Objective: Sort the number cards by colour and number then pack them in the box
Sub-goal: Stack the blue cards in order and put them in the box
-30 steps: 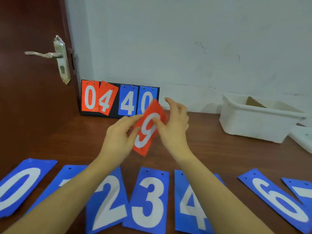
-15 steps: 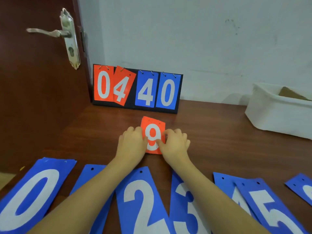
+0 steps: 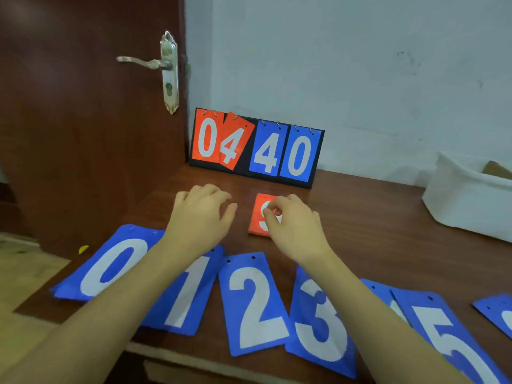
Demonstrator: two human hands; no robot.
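Note:
A red 9 card [image 3: 257, 217] lies flat on the brown table [image 3: 374, 217], in front of a standing scoreboard [image 3: 315, 159] that shows red 0 4 and blue 4 0. My right hand [image 3: 296, 228] rests on the red card with thumb and forefinger tips touching it and covers most of the digit. My left hand [image 3: 202, 217] hovers just left of the card, fingers loosely curled, holding nothing. Blue cards 0 [image 3: 110, 270], 1 [image 3: 191, 292], 2 [image 3: 255, 306], 3 [image 3: 318, 322] and 5 [image 3: 448, 336] lie in a row near me. The white box [image 3: 465, 200] stands at the right.
A dark door with a metal handle [image 3: 138, 62] stands close on the left, and the table's left edge runs past the blue 0. Another blue card [image 3: 498, 314] is cut off at the right edge. A pale wall backs the table.
Both hands lowered the red 9 card from the air onto the table. My left hand has since come off it and moved left; the right stays on it.

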